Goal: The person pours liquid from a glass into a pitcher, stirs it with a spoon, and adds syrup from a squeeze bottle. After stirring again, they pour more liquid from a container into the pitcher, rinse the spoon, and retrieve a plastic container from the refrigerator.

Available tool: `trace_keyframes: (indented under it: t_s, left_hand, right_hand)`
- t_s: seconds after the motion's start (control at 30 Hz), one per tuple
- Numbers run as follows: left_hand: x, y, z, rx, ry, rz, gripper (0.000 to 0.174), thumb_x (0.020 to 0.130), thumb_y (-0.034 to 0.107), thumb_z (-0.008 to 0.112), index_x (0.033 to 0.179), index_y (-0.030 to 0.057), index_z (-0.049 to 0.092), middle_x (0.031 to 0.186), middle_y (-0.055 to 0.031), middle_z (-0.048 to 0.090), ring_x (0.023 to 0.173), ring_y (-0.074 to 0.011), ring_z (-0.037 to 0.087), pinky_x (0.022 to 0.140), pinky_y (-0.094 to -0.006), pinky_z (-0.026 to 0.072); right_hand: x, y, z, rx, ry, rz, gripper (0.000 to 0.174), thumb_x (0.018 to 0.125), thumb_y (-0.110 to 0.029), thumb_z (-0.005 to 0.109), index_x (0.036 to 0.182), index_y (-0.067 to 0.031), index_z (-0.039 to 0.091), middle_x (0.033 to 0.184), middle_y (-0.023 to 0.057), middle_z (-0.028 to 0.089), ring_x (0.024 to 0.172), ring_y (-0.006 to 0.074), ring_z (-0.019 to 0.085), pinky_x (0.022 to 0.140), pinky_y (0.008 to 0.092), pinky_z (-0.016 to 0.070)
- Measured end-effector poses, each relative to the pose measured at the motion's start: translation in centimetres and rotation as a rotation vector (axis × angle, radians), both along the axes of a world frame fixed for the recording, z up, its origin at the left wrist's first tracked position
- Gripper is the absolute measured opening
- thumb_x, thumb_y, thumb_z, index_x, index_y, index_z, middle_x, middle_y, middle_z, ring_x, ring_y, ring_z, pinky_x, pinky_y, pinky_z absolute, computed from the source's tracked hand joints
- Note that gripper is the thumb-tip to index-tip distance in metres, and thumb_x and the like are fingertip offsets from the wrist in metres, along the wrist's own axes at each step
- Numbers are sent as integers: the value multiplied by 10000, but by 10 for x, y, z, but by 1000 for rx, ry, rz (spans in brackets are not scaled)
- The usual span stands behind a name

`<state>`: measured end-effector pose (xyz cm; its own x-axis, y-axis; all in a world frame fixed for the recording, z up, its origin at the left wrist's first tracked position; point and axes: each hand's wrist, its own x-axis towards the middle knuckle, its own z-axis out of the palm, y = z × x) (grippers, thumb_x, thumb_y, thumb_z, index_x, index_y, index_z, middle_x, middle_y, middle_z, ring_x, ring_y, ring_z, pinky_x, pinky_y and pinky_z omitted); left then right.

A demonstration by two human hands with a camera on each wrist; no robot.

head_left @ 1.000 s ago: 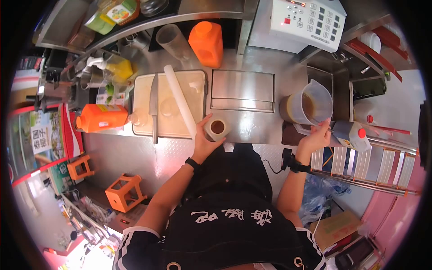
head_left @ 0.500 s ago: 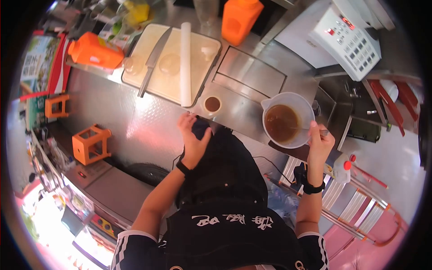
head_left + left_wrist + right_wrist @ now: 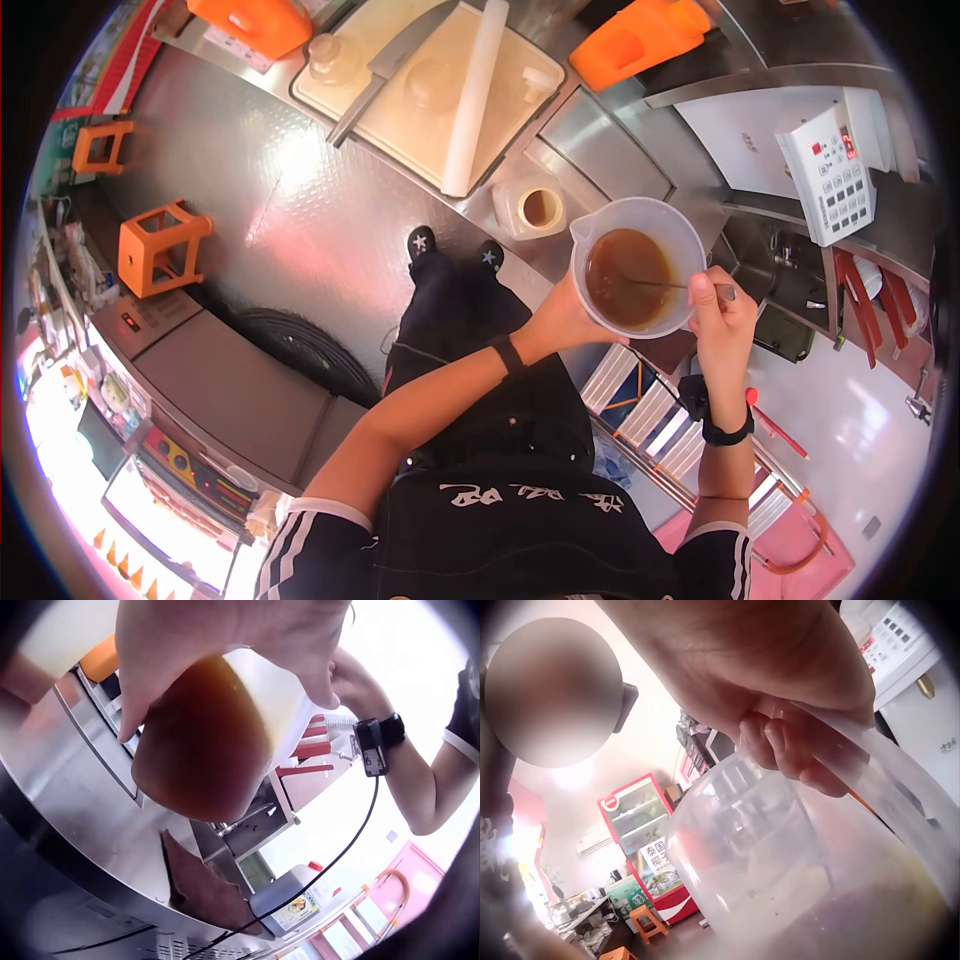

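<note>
A translucent plastic measuring jug (image 3: 682, 238) with brown liquid in it is held up in front of the counter's edge. My right hand (image 3: 725, 325) grips its handle, and the thumb presses a thin metal spoon (image 3: 727, 292) that dips into the liquid. My left hand (image 3: 562, 322) cups the jug's near left side. In the left wrist view, its thumb and fingers spread round the wall, with the jug's base exposed below. A whitish wide-mouthed bottle (image 3: 511, 206) with brown liquid inside stands on the counter, just left of the jug's spout.
A cutting board (image 3: 395, 140) bears a knife (image 3: 385, 75) and a white roll (image 3: 475, 100). Orange jugs (image 3: 640, 45) stand behind. To the right are a machine with a keypad (image 3: 835, 175) and a sink (image 3: 775, 255). A folded ladder (image 3: 640, 400) leans below.
My left hand has left the bottle and moved right onto the jug. The jug has risen from the counter's right side and come left, near the bottle. The head view has turned.
</note>
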<state>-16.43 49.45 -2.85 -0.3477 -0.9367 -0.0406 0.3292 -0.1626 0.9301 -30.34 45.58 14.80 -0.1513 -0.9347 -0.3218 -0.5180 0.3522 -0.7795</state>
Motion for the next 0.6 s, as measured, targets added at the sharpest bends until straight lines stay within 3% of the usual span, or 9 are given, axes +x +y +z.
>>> trace_keyframes:
  t_s: [0.03, 0.1, 0.2, 0.43, 0.6]
  left_hand:
    - [-1, 0, 0, 11, 7, 7, 1225, 523, 300, 940, 1454, 0, 201, 1443, -188, 367, 1358, -314, 362, 1115, -398, 307]
    - [-2, 1, -1, 13, -30, 64, 1114, 535, 301, 934, 1400, -7, 304, 1355, -181, 478, 1271, -302, 476, 1053, -391, 388]
    - [1, 1, -3, 21, -1, 89, 1064, 543, 310, 930, 1375, -11, 349, 1322, -188, 508, 1230, -308, 514, 1024, -386, 417]
    - [0, 3, -1, 54, 110, 162, 1006, 559, 307, 926, 1354, -6, 395, 1285, -179, 543, 1207, -297, 532, 1018, -381, 419]
    - [0, 6, 1, 100, 193, 108, 869, 606, 252, 905, 1309, -2, 462, 1258, -161, 570, 1179, -283, 547, 1018, -372, 413]
  right_hand:
    - [5, -2, 1, 4, 39, 31, 335, 945, -263, 622, 726, -15, 572, 612, -38, 460, 515, 33, 389, 466, 204, 319]
    - [11, -7, 3, 16, 82, 68, 340, 949, -270, 615, 727, -17, 567, 604, -40, 445, 516, 32, 376, 467, 206, 309]
    - [17, -16, 6, 50, 42, 90, 342, 952, -275, 609, 731, -19, 556, 593, -43, 418, 520, 31, 353, 467, 212, 286]
    - [36, -31, 17, 156, 116, 181, 356, 976, -312, 557, 759, -30, 546, 584, -45, 392, 531, 35, 341, 477, 217, 271]
    - [48, -39, 23, 170, 191, 249, 365, 988, -322, 527, 764, -35, 546, 572, -41, 391, 530, 40, 356, 487, 224, 284]
